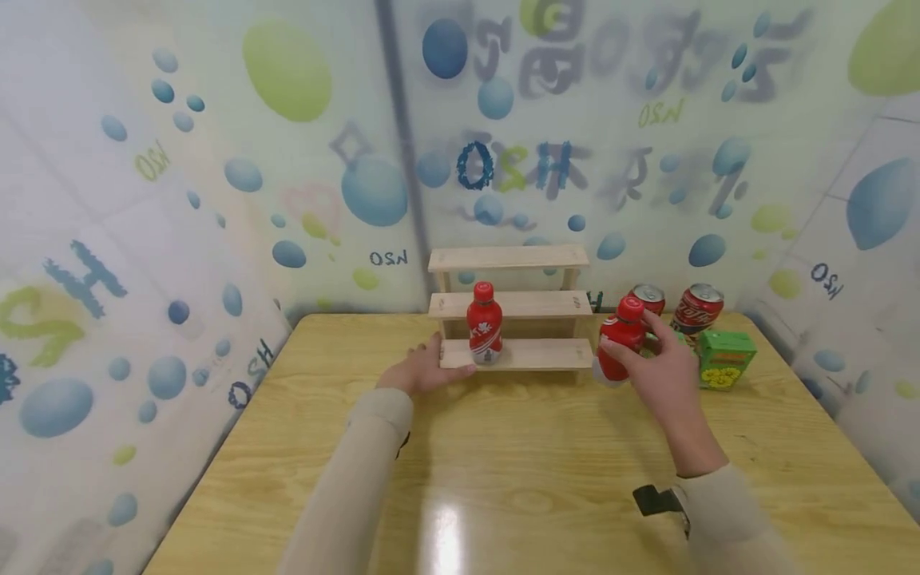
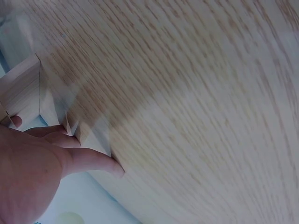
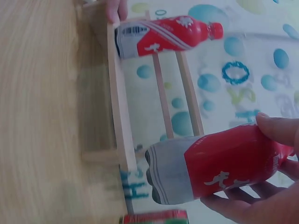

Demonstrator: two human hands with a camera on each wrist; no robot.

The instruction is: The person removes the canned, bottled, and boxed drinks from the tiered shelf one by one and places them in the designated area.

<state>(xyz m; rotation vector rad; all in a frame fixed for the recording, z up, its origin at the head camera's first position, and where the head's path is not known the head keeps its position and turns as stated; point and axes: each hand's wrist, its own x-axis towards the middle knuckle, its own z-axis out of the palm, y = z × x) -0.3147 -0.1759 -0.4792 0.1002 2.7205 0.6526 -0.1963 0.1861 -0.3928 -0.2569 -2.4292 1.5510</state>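
Note:
My left hand (image 1: 424,369) grips the left end of a three-tier wooden rack (image 1: 546,354), its thumb along the front of the lowest step. In the left wrist view, the fingers of that hand (image 2: 28,163) lie against the rack's side, down by the tabletop. One red bottle (image 1: 485,323) with a white base stands upright on the lowest step, near the left thumb. A second red bottle (image 1: 620,339) is held by my right hand (image 1: 668,375), raised and slightly tilted off the step's right end. In the right wrist view, thumb and fingers wrap this bottle's upper part.
Two red cans (image 1: 697,307) stand behind my right hand at the table's back right. A green box (image 1: 726,359) with a yellow flower stands before them, another green thing partly hidden beside it. The patterned wall (image 1: 345,263) closes off the wooden table (image 1: 546,463) behind.

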